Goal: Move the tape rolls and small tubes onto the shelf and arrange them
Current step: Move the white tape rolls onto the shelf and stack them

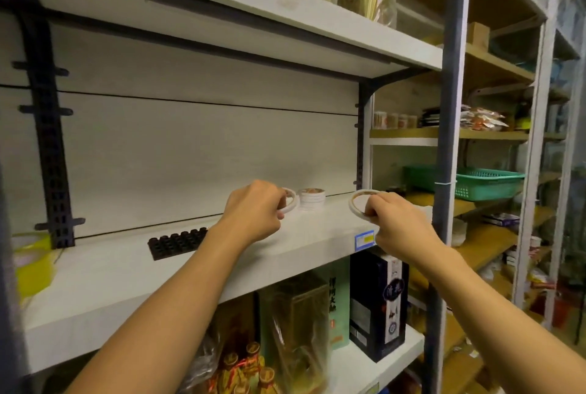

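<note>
My left hand [253,213] grips a thin white tape roll [289,201], held tilted just above the white shelf [126,273]; most of the roll is hidden behind my fingers. My right hand [396,219] pinches a second thin white tape roll [360,201] by its near edge, close to the shelf's right end. Between the two hands a stack of white tape rolls [312,199] stands on the shelf near the back panel. A black tray of small tubes [177,243] lies on the shelf to the left of my left forearm.
Yellow tape rolls [31,262] sit at the shelf's left end. A blue price label [364,240] marks the front edge. Boxed bottles [377,305] stand on the shelf below. A grey upright post [445,171] and a green basket [485,184] lie to the right.
</note>
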{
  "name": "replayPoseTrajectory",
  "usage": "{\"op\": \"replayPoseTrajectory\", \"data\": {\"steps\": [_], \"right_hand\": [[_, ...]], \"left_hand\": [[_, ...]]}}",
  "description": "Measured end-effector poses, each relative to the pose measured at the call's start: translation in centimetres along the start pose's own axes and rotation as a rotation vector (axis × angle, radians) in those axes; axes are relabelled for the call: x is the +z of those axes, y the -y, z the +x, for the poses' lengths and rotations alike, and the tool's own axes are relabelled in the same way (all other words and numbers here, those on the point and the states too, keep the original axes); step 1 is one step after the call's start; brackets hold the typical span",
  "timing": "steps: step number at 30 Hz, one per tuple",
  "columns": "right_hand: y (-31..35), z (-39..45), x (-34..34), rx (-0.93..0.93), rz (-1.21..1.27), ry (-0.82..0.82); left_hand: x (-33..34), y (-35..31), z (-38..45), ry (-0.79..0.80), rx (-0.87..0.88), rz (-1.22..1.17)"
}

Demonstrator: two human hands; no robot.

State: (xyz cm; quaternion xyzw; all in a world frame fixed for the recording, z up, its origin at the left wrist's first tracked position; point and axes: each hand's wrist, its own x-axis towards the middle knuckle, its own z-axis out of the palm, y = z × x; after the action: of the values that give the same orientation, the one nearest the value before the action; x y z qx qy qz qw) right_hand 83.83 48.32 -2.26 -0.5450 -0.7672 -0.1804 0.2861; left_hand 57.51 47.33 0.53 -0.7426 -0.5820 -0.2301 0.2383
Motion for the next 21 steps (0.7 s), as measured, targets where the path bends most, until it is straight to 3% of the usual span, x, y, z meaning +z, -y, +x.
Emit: {"op": "replayPoseTrajectory", "data": {"steps": [14, 21], "right_hand": [[-5.9, 10.8, 8.0, -0.166, 0.095, -0.027], [-8.6, 16.8, 11.6, -0.342, 0.177, -0.032]], "left_hand": [[5.2, -0.3, 9.2, 0.080, -0.063, 0.053], [7.0, -0.8, 13.7, 0.126, -0.154, 0.135]]}}
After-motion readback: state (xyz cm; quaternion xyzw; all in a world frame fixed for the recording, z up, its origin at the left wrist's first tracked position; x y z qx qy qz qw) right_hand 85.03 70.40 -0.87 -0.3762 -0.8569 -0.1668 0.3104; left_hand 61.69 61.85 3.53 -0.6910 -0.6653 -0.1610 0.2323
